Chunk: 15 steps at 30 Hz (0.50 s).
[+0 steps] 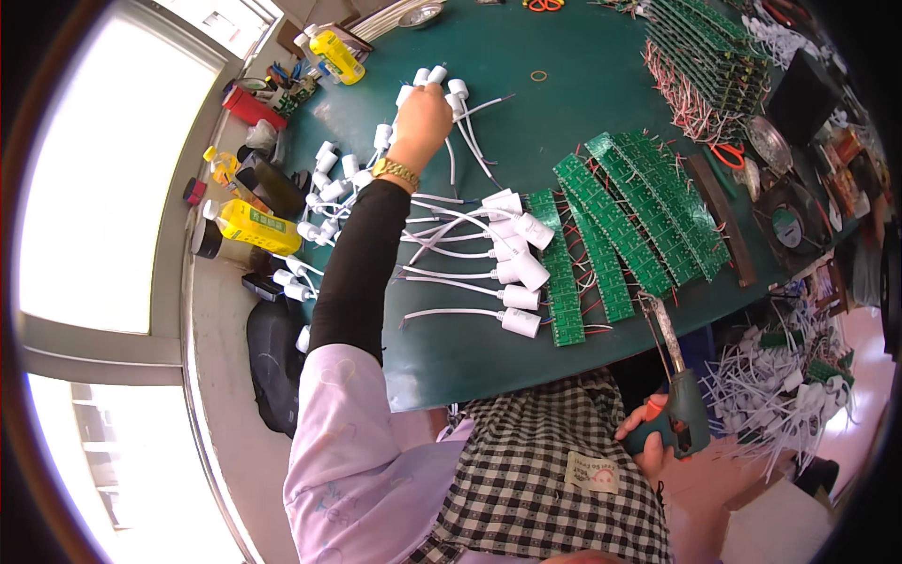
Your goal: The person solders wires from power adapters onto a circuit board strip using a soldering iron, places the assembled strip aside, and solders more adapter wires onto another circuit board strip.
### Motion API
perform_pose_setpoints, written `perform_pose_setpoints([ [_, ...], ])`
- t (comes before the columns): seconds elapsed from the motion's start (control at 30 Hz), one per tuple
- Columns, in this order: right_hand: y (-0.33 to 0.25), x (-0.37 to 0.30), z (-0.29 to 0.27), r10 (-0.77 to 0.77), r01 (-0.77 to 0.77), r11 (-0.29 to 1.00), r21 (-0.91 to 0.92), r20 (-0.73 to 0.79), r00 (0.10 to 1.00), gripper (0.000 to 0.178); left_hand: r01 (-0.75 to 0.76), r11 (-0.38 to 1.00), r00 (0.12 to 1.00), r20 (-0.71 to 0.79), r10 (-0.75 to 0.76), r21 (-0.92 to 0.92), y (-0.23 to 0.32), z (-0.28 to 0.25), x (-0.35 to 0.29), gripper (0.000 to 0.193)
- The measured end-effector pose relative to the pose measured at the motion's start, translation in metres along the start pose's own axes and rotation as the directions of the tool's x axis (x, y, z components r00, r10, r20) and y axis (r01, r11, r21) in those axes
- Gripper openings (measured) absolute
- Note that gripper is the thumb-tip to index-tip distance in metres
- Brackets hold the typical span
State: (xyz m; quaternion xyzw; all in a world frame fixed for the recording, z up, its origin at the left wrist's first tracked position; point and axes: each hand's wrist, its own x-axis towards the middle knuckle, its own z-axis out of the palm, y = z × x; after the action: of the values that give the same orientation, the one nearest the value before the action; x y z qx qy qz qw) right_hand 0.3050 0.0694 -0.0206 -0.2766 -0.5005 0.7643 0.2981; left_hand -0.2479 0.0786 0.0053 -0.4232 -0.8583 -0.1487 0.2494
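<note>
My left hand [420,129], with a gold watch at the wrist, reaches to the far side of the green table. Its fingers are curled down among white lamp holders with cables [458,88] and seem closed on one; the fingertips are partly hidden. My right hand [648,434] grips a dark green soldering gun [691,414] with an orange trigger at the table's front edge. The gun's tip points at several green circuit board strips [611,221] laid side by side with red and white wires. Left of them lies a row of white lamp holders [520,322], cables pointing left.
Yellow bottles [258,226] and more lamp holders [326,188] line the left side by the window. A stack of wired circuit boards [705,61] stands at the far right, near orange scissors [727,155]. A heap of cabled lamp holders [780,385] sits beyond the right edge.
</note>
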Motion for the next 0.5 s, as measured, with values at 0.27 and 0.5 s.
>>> perform_pose_setpoints([
  [0.27, 0.019, 0.005, -0.013, 0.046, -0.052, 0.997, 0.064, 0.089, 0.995, 0.061, -0.608, 0.787, 0.772, -0.310, 0.555, -0.105, 0.085, -0.163, -0.047, 0.023],
  [0.5, 0.020, 0.009, -0.006, 0.017, -0.024, 0.998, 0.056, 0.126, 0.992, 0.058, -0.724, 0.567, 0.653, -0.125, 0.747, -0.394, 0.160, -0.191, -0.164, 0.023],
])
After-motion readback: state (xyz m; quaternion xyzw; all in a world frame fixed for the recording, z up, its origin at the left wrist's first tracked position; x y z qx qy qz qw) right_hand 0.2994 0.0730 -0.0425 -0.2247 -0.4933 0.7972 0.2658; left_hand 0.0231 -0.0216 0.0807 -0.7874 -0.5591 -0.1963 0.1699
